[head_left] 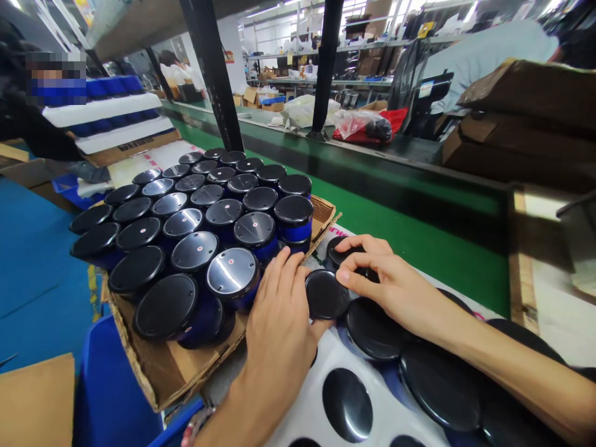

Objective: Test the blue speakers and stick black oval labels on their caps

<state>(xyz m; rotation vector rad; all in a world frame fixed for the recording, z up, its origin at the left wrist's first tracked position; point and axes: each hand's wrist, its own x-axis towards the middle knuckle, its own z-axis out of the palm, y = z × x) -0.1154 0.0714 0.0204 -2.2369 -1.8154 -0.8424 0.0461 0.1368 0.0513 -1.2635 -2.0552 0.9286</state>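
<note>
My left hand wraps the side of a blue-bodied cylinder with a black round top; its thumb shows below the rim, and most of the body is hidden. From the right, my right hand has its fingers curled over a second black-topped cylinder just behind. The right thumb and a fingertip rest at the rim of the first cylinder. Below both hands lies a white foam tray with round holes, bearing a row of black-topped cylinders under my right forearm.
Left of my hands, a cardboard tray holds many upright blue cylinders with glossy black tops. A green conveyor belt runs behind. Black posts rise beyond it. A blue bin sits below; a person is at far left.
</note>
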